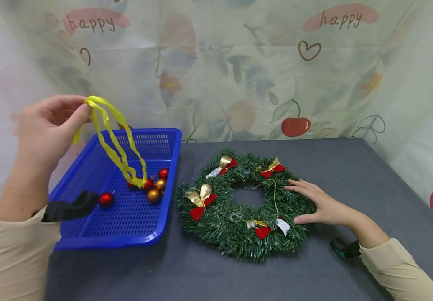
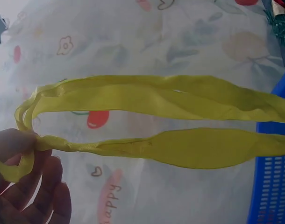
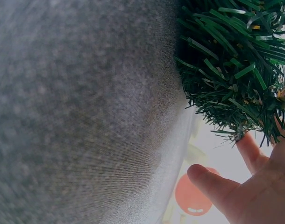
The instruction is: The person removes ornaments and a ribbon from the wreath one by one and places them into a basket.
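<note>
Between thumb and fingers my left hand (image 1: 52,125) pinches a yellow ribbon (image 1: 120,146), raised above the blue basket's left side. The ribbon hangs in long loops down to the baubles; in the left wrist view the ribbon (image 2: 189,100) stretches across toward the basket. A green wreath (image 1: 216,221) with red, gold and white bows and a thin gold bead string lies flat on the table. At its right edge my right hand (image 1: 327,207) rests with fingers spread and fairly straight. The right wrist view shows that hand (image 3: 259,186) beside the wreath's bristles (image 3: 236,65).
The blue plastic basket (image 1: 126,241) stands left of the wreath. Several red and gold baubles (image 1: 154,195) lie in it, with one red bauble (image 1: 106,200) apart on the left. Grey cloth (image 1: 216,280) covers the table. A printed curtain (image 1: 216,71) hangs behind.
</note>
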`<state>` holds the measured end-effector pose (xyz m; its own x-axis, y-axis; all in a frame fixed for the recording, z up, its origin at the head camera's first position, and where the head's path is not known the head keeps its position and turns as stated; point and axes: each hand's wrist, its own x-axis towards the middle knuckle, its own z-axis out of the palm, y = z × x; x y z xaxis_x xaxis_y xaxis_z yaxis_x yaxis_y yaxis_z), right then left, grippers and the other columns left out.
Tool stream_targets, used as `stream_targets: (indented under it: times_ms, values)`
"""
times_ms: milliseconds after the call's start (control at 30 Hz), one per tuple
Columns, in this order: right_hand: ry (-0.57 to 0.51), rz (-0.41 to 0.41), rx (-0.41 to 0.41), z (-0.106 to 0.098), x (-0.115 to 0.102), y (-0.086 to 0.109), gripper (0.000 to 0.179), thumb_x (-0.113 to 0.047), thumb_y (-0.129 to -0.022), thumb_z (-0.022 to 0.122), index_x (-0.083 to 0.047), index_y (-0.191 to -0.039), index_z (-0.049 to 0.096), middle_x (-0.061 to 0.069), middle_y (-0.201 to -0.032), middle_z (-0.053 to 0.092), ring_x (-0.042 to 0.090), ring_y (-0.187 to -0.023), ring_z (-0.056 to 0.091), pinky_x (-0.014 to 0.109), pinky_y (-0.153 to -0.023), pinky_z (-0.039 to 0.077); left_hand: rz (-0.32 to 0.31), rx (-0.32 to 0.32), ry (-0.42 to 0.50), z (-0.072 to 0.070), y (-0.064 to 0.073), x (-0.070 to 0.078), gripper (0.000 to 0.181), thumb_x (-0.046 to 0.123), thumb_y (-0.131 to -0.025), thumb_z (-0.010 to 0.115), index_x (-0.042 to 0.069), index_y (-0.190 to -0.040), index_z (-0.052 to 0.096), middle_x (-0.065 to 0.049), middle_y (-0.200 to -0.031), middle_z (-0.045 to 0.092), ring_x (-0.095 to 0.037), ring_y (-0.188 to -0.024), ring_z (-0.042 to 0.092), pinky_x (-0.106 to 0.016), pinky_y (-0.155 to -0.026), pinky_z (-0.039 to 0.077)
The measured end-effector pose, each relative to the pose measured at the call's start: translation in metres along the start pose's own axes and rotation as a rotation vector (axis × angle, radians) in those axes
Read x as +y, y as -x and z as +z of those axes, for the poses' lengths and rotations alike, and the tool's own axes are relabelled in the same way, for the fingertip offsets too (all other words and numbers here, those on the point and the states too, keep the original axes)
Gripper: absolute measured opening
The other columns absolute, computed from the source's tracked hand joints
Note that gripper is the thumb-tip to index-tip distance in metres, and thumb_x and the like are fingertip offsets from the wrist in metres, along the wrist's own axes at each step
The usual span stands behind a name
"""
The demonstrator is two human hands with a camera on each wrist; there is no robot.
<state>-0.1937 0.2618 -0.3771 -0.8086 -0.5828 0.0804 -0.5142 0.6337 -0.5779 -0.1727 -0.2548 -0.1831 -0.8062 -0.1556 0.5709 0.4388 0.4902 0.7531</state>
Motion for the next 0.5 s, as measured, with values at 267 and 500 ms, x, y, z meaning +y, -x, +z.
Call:
stream_targets:
  times_ms: [267,500]
  values:
    - [0.002,0.001,0.004,0.000,0.000,0.001,0.076,-0.031,-0.076,0.076,-0.013,-0.141,0.040,0.022,-0.151,0.026,0.052,-0.138,0.011,0.073,-0.098,0.016,-0.081,-0.066,-0.118,-0.003,0.007,-0.036,0.012,0.022,-0.089,0.062,0.032,-0.095,0.067,0.030,-0.074,0.061,0.010,-0.067,0.059,-0.006,-0.060,0.043]
    - [0.000,0.005,0.004,0.000,-0.001,0.001,0.076,-0.031,-0.076,0.076,-0.013,-0.141,0.040,0.021,-0.151,0.026,0.051,-0.138,0.011,0.073,-0.098,0.015,-0.111,-0.176,-0.306,0.000,0.011,-0.061,0.009,0.031,-0.089,0.062,0.026,-0.096,0.066,0.038,-0.068,0.055,0.014,-0.062,0.054,-0.013,-0.051,0.042]
